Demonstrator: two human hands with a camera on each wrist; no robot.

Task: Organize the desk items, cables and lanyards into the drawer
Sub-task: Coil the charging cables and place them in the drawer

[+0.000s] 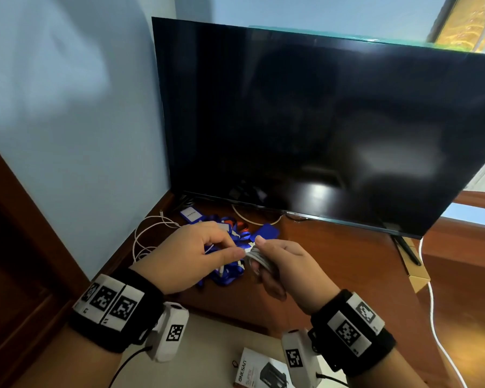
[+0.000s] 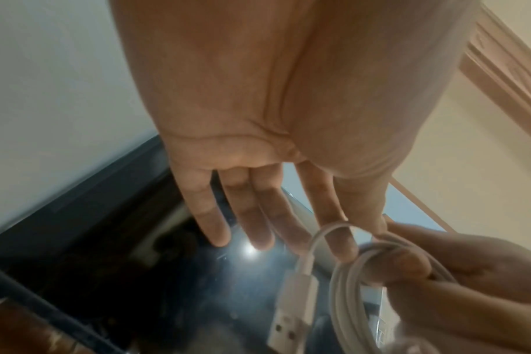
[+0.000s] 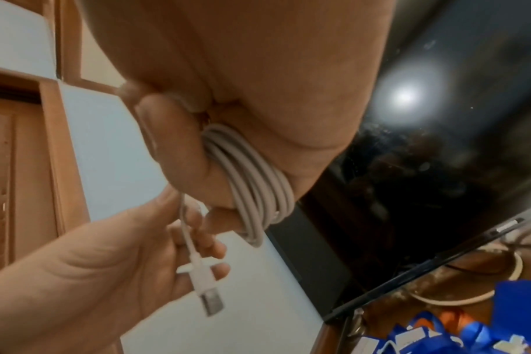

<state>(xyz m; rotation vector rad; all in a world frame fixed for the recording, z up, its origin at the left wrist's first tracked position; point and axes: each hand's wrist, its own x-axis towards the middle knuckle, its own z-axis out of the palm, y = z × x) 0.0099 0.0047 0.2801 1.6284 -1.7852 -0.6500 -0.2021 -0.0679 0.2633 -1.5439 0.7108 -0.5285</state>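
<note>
White cable [image 3: 252, 182] coiled around the fingers of right hand [image 1: 284, 266], loops gripped under the thumb. Loose end with USB plug [image 3: 208, 297] pinched between thumb and forefinger of left hand [image 1: 196, 254], other fingers straight. Below both hands, blue lanyards [image 1: 230, 273] heaped on wooden desk [image 1: 333, 256]; beyond, dark television [image 1: 319, 121].

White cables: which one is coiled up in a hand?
The white cable wound around the right hand fingers, its USB end pinched by the left hand. The other white cable lies loose on the desk.
</note>
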